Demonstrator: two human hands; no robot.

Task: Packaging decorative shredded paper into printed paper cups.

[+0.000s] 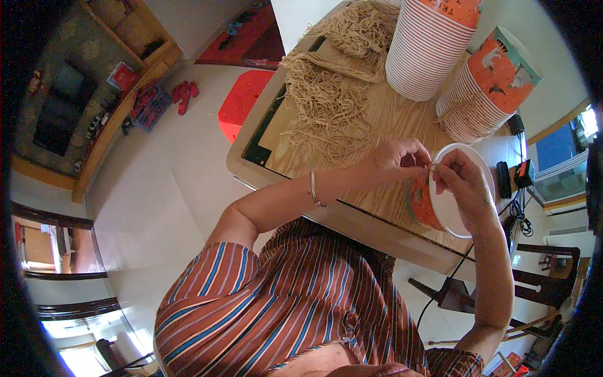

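An orange printed paper bucket (424, 204) with a white rim and white inside lies tilted near the table's right edge. Over its upper rim my left hand (402, 160) and my right hand (463, 179) meet, fingertips almost touching. Both are closed in a pinch on a small bit of tan cord at the rim. My right hand reaches across the bucket's mouth, hiding part of it. Left of the bucket, a loose tangled heap of tan cord (330, 107) spreads over the wooden table (377, 113).
Two tall stacks of nested paper buckets stand at the back right: a taller stack (427, 56) and a shorter stack (480, 94) with cord around it. Black adapters (524, 173) and cables lie at the right. A red stool (245, 100) stands beyond the table's left edge.
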